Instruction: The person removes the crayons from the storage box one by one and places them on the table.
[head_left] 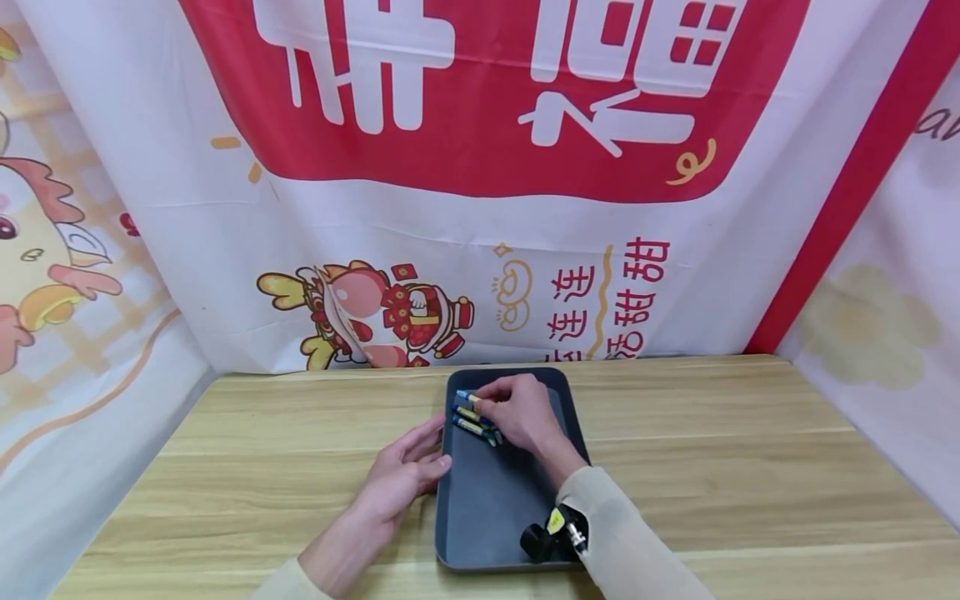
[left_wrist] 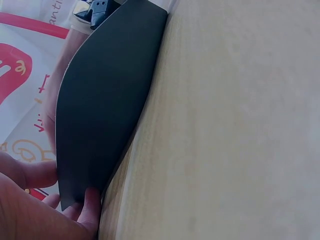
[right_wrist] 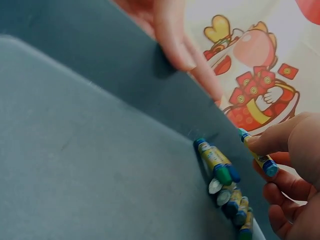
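A dark grey rectangular tray (head_left: 487, 504) lies on the table. My left hand (head_left: 401, 475) grips its left wall, with the thumb over the rim and fingers against the outside. Over the tray's far left corner, my right hand (head_left: 525, 412) pinches a light blue crayon (right_wrist: 260, 156) with a yellow wrapper between thumb and fingers. Below it, several crayons (right_wrist: 212, 157) lie in a group along the tray wall, with green, blue and whitish ends showing. In the head view the right hand covers part of this group.
The wooden table (head_left: 720, 467) extends to both sides of the tray. A printed white and red cloth (head_left: 420, 233) hangs right behind the tray's far edge. A black camera (head_left: 551, 533) on the right wrist overlaps the tray's near right corner.
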